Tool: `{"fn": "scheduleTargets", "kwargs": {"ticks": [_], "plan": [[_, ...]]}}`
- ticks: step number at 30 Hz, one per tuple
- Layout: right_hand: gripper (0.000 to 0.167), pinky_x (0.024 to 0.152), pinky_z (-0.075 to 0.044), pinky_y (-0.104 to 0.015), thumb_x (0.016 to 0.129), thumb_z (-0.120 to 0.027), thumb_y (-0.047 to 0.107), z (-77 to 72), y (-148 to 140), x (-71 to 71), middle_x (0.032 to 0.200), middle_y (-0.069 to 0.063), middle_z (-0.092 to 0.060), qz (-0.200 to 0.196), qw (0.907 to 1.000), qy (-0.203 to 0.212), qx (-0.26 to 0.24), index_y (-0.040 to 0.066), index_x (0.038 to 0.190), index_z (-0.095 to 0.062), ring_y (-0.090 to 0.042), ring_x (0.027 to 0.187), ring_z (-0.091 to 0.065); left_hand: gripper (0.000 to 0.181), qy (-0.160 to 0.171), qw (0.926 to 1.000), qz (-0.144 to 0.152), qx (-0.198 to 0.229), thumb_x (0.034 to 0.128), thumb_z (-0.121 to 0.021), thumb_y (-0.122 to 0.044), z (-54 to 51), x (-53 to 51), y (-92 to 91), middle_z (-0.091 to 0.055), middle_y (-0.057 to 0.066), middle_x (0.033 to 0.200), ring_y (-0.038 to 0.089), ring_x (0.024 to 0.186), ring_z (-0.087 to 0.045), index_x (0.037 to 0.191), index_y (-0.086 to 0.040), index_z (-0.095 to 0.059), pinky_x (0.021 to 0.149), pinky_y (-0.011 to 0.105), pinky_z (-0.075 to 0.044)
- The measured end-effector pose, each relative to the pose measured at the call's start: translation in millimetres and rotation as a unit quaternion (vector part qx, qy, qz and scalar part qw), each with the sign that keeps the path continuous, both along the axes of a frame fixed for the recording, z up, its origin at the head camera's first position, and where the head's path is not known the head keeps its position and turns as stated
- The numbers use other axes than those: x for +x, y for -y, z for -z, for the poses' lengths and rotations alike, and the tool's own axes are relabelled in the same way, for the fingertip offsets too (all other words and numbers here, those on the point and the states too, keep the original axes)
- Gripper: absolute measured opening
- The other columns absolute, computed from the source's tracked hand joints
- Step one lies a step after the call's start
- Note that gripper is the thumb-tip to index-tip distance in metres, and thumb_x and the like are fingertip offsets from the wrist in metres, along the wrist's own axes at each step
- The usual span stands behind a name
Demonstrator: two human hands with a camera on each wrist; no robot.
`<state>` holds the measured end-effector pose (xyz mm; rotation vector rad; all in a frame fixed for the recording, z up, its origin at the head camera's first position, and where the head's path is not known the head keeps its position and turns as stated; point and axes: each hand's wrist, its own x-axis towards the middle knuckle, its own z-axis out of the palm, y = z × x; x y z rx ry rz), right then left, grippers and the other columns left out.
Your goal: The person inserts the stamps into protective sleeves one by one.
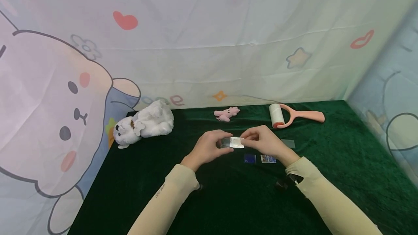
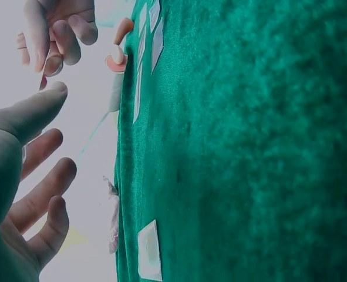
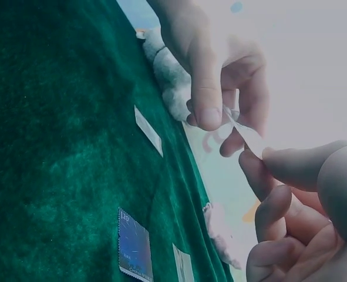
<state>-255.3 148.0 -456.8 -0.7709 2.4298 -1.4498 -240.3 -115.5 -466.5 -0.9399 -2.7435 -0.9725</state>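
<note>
My left hand [image 1: 207, 147] holds a small clear plastic sleeve [image 1: 225, 142] by its edges, between thumb and fingers. The right hand [image 1: 265, 143] pinches a small white stamp-sized paper [image 1: 236, 142] by its right end. Paper and sleeve meet between the two hands, above the table; whether the paper's edge is inside the sleeve I cannot tell. Below the right hand lie a dark blue postage stamp [image 1: 250, 158] and a picture stamp [image 1: 268, 159]. The blue one shows its perforated edge and "120" in the right wrist view.
On the green cloth [image 1: 352, 162], another clear sleeve [image 1: 289, 143] lies right of the right hand. A pale flat piece [image 2: 150, 252] shows in the left wrist view. Behind are a white plush toy [image 1: 145, 124], a small pink toy [image 1: 226, 114] and a lint roller [image 1: 295, 115].
</note>
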Motion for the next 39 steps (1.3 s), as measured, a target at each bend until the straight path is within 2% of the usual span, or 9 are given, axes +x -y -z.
{"fn": "scheduleTargets", "kwargs": {"ticks": [5,11,14,20,28,39], "plan": [[0.017,0.08,-0.059,-0.038,0.1,-0.073,0.017,-1.2,-0.5,0.1,0.1,-0.005,-0.077,0.0,1.0,0.001,0.006,0.006,0.112,-0.078,-0.03,0.086,-0.071,0.045,-0.007,0.9999,0.001,-0.008,0.0905,-0.086,-0.03,0.3,0.4,-1.2,-0.073,-0.007,0.115,0.011,0.083,-0.057,0.132,-0.021,-0.072,0.071,0.026,-0.051],[0.016,0.077,-0.059,-0.034,0.099,-0.074,0.015,-2.5,2.1,-0.1,0.097,-0.005,-0.078,-0.012,0.9999,-0.003,-0.001,0.005,0.11,-0.078,-0.037,0.086,-0.072,0.045,-0.01,0.9998,0.011,-0.01,0.0923,-0.084,-0.029,0.4,-0.2,-4.9,-0.073,-0.005,0.117,0.012,0.086,-0.058,0.134,-0.018,-0.071,0.073,0.026,-0.05],[0.017,0.078,-0.059,-0.034,0.1,-0.073,0.016,-2.4,2.4,0.1,0.098,-0.005,-0.078,-0.015,0.9999,-0.008,0.0,0.005,0.112,-0.078,-0.036,0.086,-0.072,0.046,0.002,0.9999,0.011,0.007,0.0922,-0.084,-0.028,1.6,-0.2,-5.3,-0.074,-0.003,0.12,0.014,0.087,-0.06,0.135,-0.016,-0.071,0.073,0.026,-0.052],[0.016,0.08,-0.057,-0.038,0.102,-0.071,0.016,-1.6,-0.5,0.4,0.102,-0.006,-0.077,-0.014,0.9999,-0.005,-0.007,0.007,0.113,-0.078,-0.038,0.09,-0.07,0.045,0.03,0.9987,-0.01,0.04,0.0911,-0.085,-0.028,6.0,0.3,-2.8,-0.074,-0.005,0.119,0.012,0.085,-0.063,0.133,-0.019,-0.072,0.066,0.026,-0.054],[0.016,0.071,-0.057,-0.034,0.101,-0.072,0.017,1.3,0.6,-1.3,0.099,-0.005,-0.076,-0.02,0.9998,-0.01,-0.001,0.007,0.112,-0.077,-0.023,0.08,-0.065,0.044,0.036,0.9983,-0.005,0.045,0.0915,-0.085,-0.027,5.8,0.5,-5.1,-0.073,-0.003,0.123,0.012,0.087,-0.063,0.133,-0.019,-0.072,0.068,0.027,-0.055],[0.018,0.071,-0.058,-0.034,0.101,-0.072,0.017,-2.8,3.7,1.2,0.101,-0.007,-0.076,-0.018,0.9998,-0.003,0.001,0.006,0.115,-0.076,-0.025,0.081,-0.067,0.044,0.033,0.9985,0.003,0.043,0.0933,-0.083,-0.028,4.9,0.8,-9.8,-0.074,-0.004,0.12,0.012,0.085,-0.062,0.134,-0.016,-0.072,0.069,0.026,-0.054]]}}
